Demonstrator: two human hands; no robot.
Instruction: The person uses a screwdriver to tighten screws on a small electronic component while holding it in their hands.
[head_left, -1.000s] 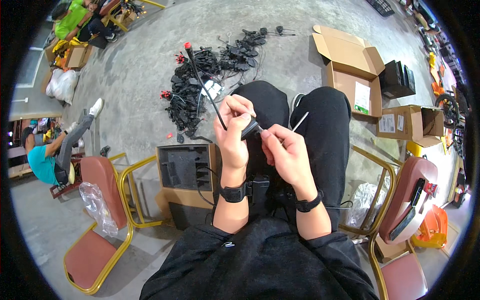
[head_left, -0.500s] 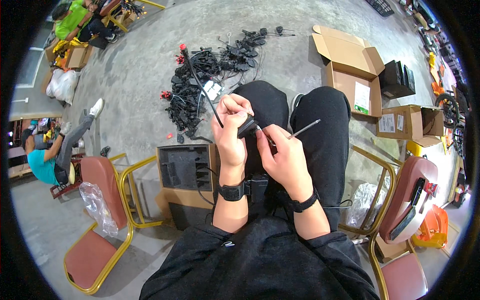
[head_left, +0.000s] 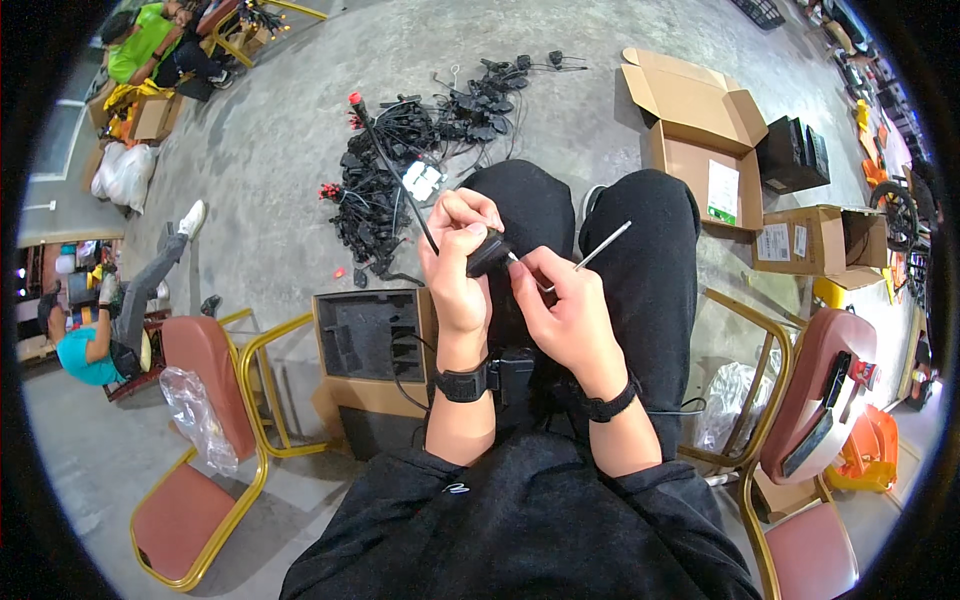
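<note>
My left hand [head_left: 455, 275] is closed round a small black plastic part [head_left: 487, 256] just above my lap. A black cable [head_left: 385, 155] with a red tip stands up from that hand toward the upper left. My right hand [head_left: 560, 305] grips a thin silver rod tool [head_left: 605, 240], whose far end points up to the right. Its thumb and fingertips are at the right end of the black part, by a small pale piece too small to make out. Both hands are in front of my black-trousered knees [head_left: 645, 220].
A heap of black cabled parts [head_left: 365, 220] lies ahead, a foam-lined box [head_left: 365, 335] left of my legs. Cardboard boxes [head_left: 800, 240] stand right. Padded chairs [head_left: 200, 510] flank me. A co-worker in teal [head_left: 85, 355] sits left, another in green [head_left: 135, 45] upper left.
My hands and the black part have shifted slightly left. The cable's red tip has dropped and moved left. The silver rod has changed angle. The co-worker in teal has shifted posture.
</note>
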